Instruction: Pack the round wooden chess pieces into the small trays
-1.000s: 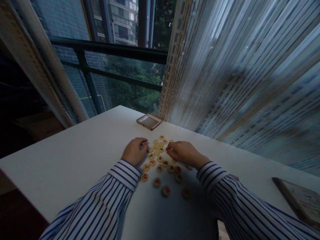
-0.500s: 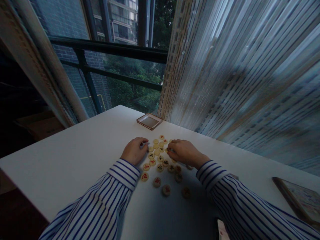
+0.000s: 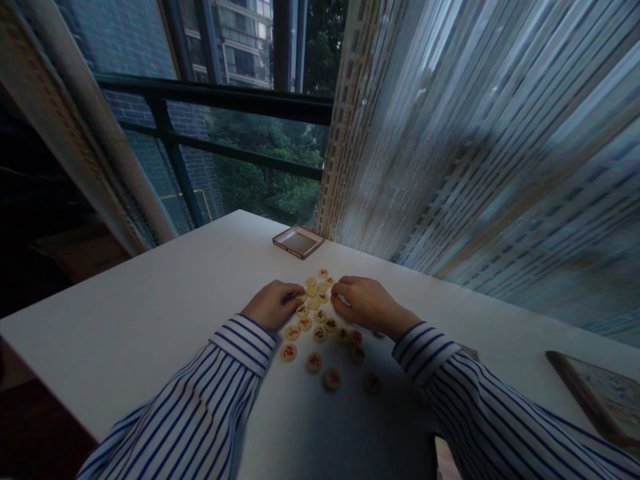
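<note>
Several round, pale wooden xiangqi pieces [image 3: 320, 334] lie loosely spread on the white table, some with red or black characters up and some blank side up. At the left edge of the group, the thumb and fingers of my left hand [image 3: 273, 305] close around a blank piece [image 3: 302, 299], which is partly covered. Opposite it, my right hand [image 3: 369, 303] has its fingers curled down at the right edge of the pieces. Whatever lies under those fingertips is hidden. Nearer to me sit a few separate red-marked pieces [image 3: 332, 379].
A shallow square box or lid [image 3: 299, 242] stands at the far table edge by the window. On the right lies a framed, patterned board or tray [image 3: 600, 393]. A phone-like object [image 3: 445, 460] shows at the bottom edge. Sheer curtain [image 3: 450, 147] hangs behind the white table [image 3: 175, 300].
My left hand has moved slightly right, its fingers closing at a blank piece. My right hand has shifted a little left and now covers pieces seen before at its fingertips.
</note>
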Tool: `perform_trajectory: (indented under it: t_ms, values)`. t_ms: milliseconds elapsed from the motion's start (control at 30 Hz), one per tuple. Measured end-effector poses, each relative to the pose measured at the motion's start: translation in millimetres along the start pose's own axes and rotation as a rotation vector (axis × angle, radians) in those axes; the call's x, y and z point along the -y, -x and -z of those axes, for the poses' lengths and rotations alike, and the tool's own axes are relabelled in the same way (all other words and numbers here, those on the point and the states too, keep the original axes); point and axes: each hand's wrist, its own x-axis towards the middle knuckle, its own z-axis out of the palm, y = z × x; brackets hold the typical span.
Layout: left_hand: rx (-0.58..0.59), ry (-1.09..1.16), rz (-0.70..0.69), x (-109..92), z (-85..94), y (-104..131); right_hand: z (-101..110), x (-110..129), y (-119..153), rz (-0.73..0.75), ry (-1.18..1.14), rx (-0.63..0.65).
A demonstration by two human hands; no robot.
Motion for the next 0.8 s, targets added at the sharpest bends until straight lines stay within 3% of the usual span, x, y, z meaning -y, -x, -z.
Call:
perform_trajectory:
  t_ms: [200,500,800]
  values:
    - [0.061,0.004,-0.122,7.6,0.7,-1.4,1.0,1.7,0.4,-0.012,-0.01,0.014]
    - [0.043,-0.185,-0.132,7.4,8.5,-0.5,-2.1,2.3,0.1,0.005,-0.014,-0.017]
    - [0.002,-0.15,-0.104,7.9,7.7,-0.7,-4.2,8.8,-1.7,0.051,0.004,-0.059]
